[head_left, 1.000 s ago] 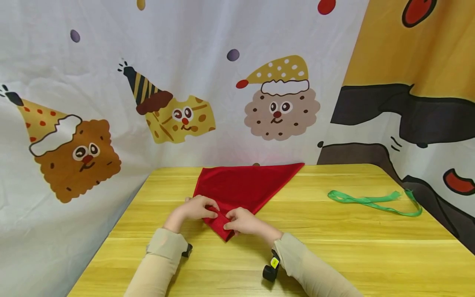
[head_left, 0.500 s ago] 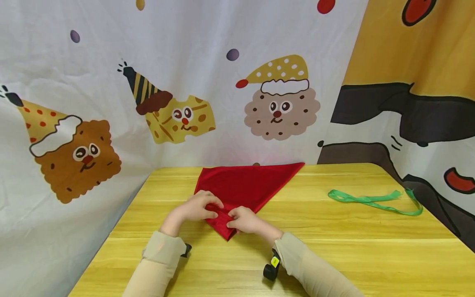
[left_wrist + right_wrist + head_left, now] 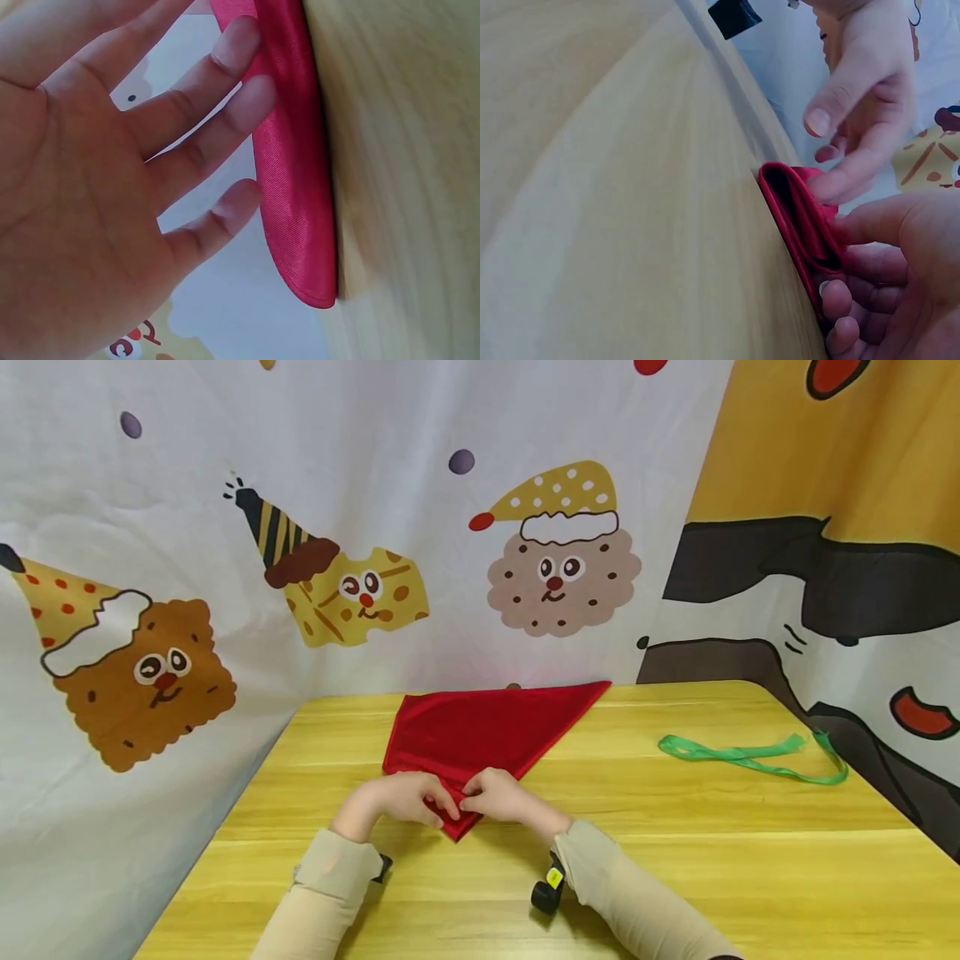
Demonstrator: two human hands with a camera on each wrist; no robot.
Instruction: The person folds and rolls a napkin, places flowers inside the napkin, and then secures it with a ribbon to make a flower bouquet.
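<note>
A red satiny cloth (image 3: 487,727) lies on the table, its near end folded over into a flat strip. The right wrist view looks into the layered fold (image 3: 804,217). My right hand (image 3: 501,795) pinches this fold at its right side, thumb above and fingers beneath. My left hand (image 3: 405,795) is at the fold's left, fingers extended. In the left wrist view those fingers (image 3: 240,112) lie loosely spread against the cloth's edge, and the thumb stands apart from it in the right wrist view.
A green ribbon (image 3: 738,756) lies loosely looped on the right of the wooden table (image 3: 637,827). Behind the table hangs a white curtain (image 3: 442,410) with cartoon prints. Each wrist carries a black camera mount (image 3: 547,893).
My left hand has moved nearer along the fold, toward its front tip. The right hand has kept its grip on the cloth. The head view has shifted slightly.
</note>
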